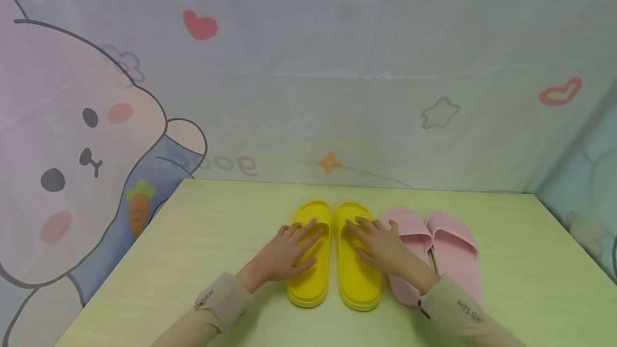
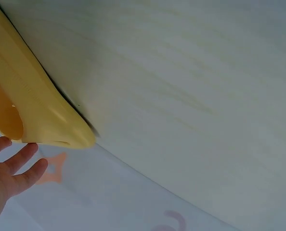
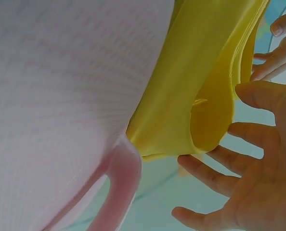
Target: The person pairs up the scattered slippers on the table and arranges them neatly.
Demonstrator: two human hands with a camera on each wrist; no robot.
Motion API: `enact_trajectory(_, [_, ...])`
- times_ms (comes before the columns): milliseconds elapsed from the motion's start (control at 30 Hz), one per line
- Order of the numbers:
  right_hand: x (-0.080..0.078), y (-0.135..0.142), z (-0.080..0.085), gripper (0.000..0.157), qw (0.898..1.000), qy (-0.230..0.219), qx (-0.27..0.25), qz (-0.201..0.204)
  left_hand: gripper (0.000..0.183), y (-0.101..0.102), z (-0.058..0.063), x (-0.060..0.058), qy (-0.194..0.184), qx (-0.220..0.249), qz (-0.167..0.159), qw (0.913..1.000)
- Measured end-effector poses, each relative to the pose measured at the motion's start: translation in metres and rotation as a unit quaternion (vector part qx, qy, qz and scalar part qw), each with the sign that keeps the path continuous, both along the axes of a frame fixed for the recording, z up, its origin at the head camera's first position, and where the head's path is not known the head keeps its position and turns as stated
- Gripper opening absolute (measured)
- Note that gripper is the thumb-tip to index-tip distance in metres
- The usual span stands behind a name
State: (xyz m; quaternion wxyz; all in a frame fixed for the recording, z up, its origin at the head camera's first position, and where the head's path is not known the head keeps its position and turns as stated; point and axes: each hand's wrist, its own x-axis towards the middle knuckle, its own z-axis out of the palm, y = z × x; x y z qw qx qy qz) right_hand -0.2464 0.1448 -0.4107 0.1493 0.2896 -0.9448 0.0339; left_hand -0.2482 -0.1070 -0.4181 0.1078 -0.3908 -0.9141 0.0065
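Two yellow slippers stand side by side on the table, toes to the back: a left one (image 1: 308, 288) and a right one (image 1: 360, 291). Over the left slipper's strap and opening my left hand (image 1: 284, 253) spreads its fingers. My right hand (image 1: 385, 249) is likewise splayed above the right slipper. In the left wrist view, the left hand (image 2: 10, 180) has its fingertips close to the yellow slipper (image 2: 46, 91). The right wrist view has the right hand (image 3: 263, 178) with fingers apart by the yellow strap (image 3: 169, 115); whether it touches cannot be told.
A pair of pink slippers (image 1: 453, 227) sits immediately right of the yellow ones, partly behind the right forearm; one pink slipper (image 3: 75, 96) looms close in the right wrist view. The pale table (image 1: 217, 218) ends at a cartoon-printed cloth (image 1: 308, 68) behind.
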Motion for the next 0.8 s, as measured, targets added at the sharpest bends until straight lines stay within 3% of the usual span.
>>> enact_trajectory(800, [0.0085,-0.0051,-0.0040,0.057,1.000,0.003,0.002,-0.024,0.054,0.0010,0.0018,0.0021,-0.003,-0.003,0.011,0.9999])
